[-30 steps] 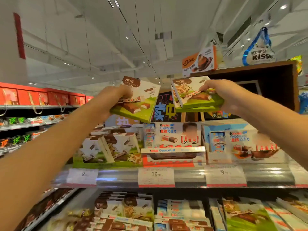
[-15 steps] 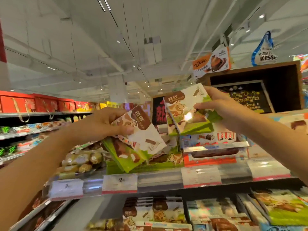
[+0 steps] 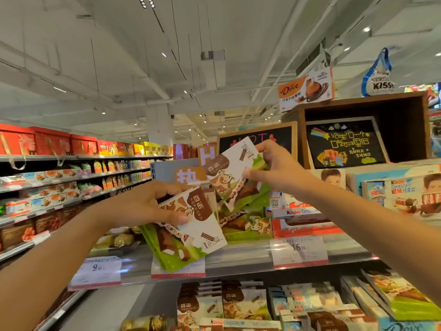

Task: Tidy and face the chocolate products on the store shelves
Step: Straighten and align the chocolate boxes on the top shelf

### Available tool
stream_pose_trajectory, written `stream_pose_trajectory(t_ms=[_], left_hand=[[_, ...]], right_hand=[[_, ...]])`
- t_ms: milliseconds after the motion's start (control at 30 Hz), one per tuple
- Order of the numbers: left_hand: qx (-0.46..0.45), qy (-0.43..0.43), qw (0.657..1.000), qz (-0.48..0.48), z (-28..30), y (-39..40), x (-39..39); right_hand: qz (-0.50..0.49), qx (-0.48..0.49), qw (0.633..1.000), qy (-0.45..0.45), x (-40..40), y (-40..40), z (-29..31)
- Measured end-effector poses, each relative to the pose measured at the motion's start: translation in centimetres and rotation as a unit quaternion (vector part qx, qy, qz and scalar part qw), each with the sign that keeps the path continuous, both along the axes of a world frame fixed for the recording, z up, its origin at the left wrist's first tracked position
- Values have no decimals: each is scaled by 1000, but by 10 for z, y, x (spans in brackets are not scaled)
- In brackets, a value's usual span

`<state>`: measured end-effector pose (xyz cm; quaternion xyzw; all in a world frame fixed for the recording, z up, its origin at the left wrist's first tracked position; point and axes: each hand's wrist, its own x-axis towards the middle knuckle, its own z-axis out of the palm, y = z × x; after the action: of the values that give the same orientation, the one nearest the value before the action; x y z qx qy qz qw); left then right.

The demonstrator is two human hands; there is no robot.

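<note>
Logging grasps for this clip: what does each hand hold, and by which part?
Left hand grips a cow-print chocolate box by its upper end. Right hand pinches another cow-print box at its upper right edge.

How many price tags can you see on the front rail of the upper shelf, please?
3: the 9.90 tag at left, one partly hidden behind the left hand's chocolate boxes, the 16.90 tag at right. More may lie off-frame.

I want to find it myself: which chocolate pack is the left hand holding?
Start at the steel shelf edge with price tags. Just above the 9.90 tag, the left hand grips a white-and-green cow-print pack. Unlike the right hand's matching pack, it hangs lower, overlapping the edge.
</note>
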<state>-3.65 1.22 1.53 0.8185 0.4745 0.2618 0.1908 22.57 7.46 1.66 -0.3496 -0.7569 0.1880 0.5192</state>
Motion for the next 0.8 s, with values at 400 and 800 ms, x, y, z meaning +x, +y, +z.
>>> stream_pose_trajectory(t_ms=[400,800], left_hand=[[-3,24,1000,-11,0,16,-10],[1,12,1000,-29,-2,21,-11]], right_hand=[[-123,113,930,-328,-6,6,-13],[-121,114,974,-152,1,6,-17]])
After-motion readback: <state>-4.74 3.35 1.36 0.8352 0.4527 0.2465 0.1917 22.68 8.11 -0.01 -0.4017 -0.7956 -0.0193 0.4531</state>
